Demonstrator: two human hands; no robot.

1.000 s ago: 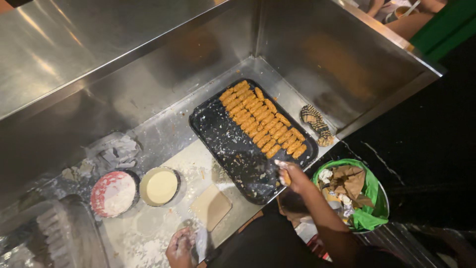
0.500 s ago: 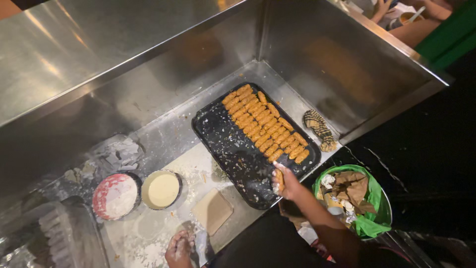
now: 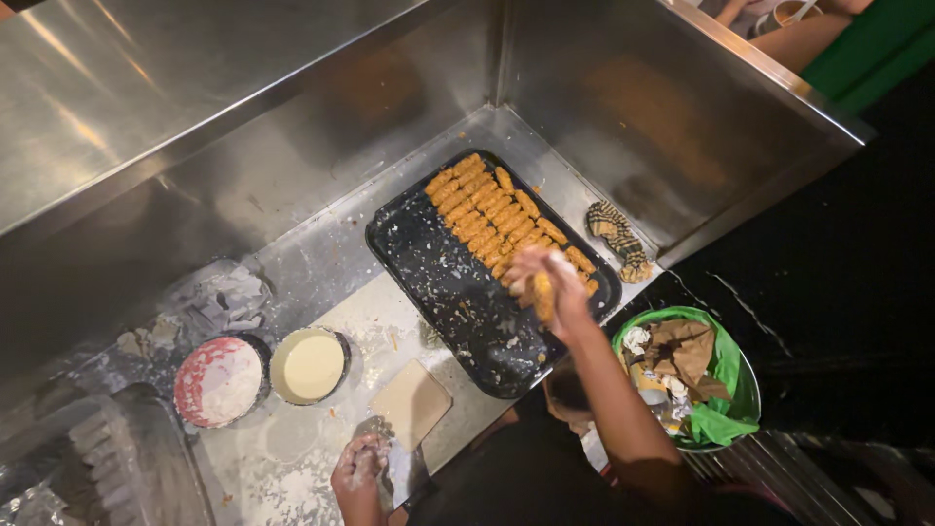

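A black baking tray [image 3: 438, 282] lies on the steel counter, its far half filled with rows of orange breaded sticks [image 3: 482, 209]. My right hand [image 3: 545, 282] hovers over the tray's near right part, holding one breaded stick beside the end of the rows. My left hand [image 3: 358, 472], dusted with flour, rests at the counter's front edge next to a flat tan dough piece [image 3: 411, 401] and touches a small pale thing I cannot make out.
A red-rimmed bowl of flour [image 3: 218, 382] and a bowl of pale batter [image 3: 308, 365] sit left of the tray. A striped cloth [image 3: 616, 234] lies at the right corner. A green-lined bin of scraps [image 3: 726, 375] stands below right. Steel walls rise behind.
My right hand has moved up from the tray's front right edge to the end of the rows, carrying a breaded stick. My left hand has stayed at the counter's front edge.
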